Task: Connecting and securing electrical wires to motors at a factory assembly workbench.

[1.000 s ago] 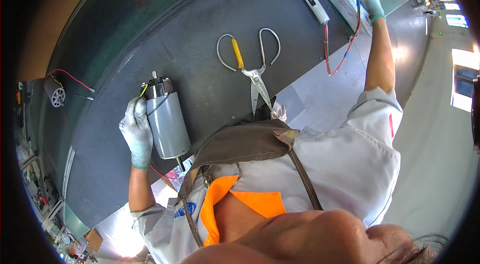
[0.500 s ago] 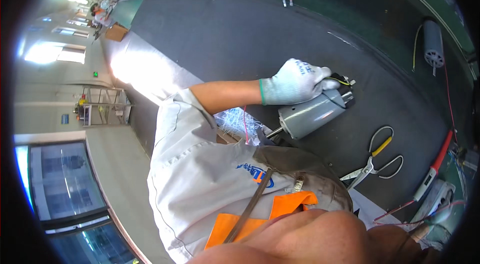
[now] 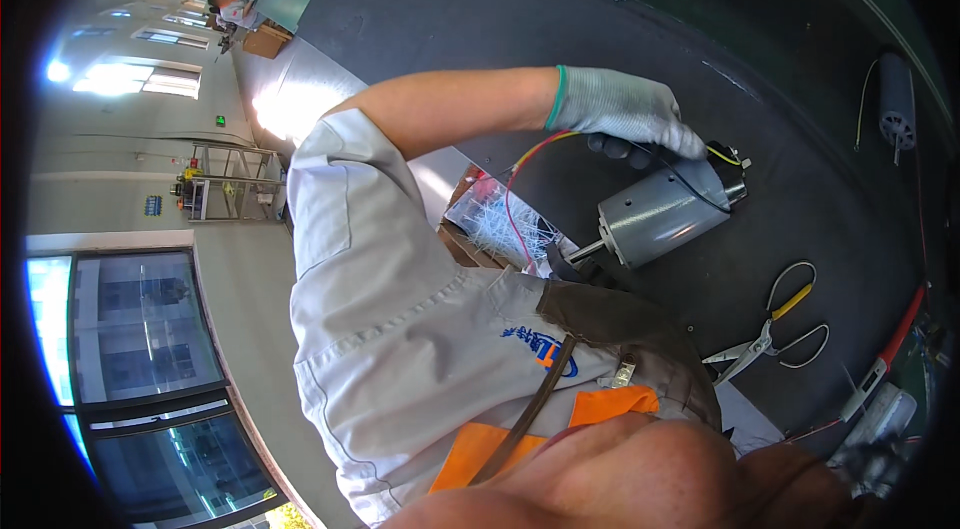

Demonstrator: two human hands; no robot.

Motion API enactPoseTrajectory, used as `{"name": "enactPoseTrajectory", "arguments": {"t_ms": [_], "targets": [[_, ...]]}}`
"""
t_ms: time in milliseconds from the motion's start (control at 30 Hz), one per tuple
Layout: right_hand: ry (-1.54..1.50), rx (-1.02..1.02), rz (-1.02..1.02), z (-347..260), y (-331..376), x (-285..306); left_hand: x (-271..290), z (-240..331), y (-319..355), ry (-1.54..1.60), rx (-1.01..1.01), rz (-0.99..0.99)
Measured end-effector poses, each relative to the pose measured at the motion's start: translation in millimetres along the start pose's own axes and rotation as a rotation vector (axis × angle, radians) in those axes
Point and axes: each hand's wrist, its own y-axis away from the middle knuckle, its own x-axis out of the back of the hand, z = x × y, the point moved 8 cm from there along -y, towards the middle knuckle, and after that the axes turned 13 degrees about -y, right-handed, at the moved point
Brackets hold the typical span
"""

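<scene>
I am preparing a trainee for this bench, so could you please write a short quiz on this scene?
1. True or false: the yellow-handled metal scissors lie on top of the grey cylindrical metal motor.
2. What does the left hand, in its grey knit glove, touch?
A. the wired end of the grey motor
B. the scissors
C. the long red probe
3. How many cylindrical motors lie on the dark grey mat?

Key:
1. False; they lie on the mat, apart from it.
2. A
3. Two: the grey one and a darker cylindrical motor farther away.
</scene>
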Motion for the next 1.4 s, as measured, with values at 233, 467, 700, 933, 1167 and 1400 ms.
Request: {"name": "enactPoseTrajectory", "arguments": {"t_ms": [233, 467, 700, 933, 1167, 1400], "targets": [[-0.585, -0.715, -0.277, 191.5, 70.2, -229.1, 4.6, 5.6, 17.4, 0.048, 0.039, -0.008], [0.131, 0.077, -0.38, 175.1, 73.3, -264.6, -12.5, -11.3, 20.4, 0.185, -0.015, -0.108], [0.151, 0.142, -0.357, 168.8, 67.6, -269.0, -14.3, -6.0, -4.3, 0.367, -0.027, 0.285], [-0.14, -0.333, -0.168, 191.0, 56.3, -258.9, -14.9, 2.1, -21.1, 0.427, -0.221, 0.502], [-0.34, -0.451, -0.14, 187.3, 12.3, -253.9, -19.0, 15.7, -12.2, 0.35, -0.404, 0.603], [-0.297, -0.373, -0.115, 189.3, 1.7, -246.4, -26.7, 29.1, -14.4, 0.277, -0.508, 0.613]]}}
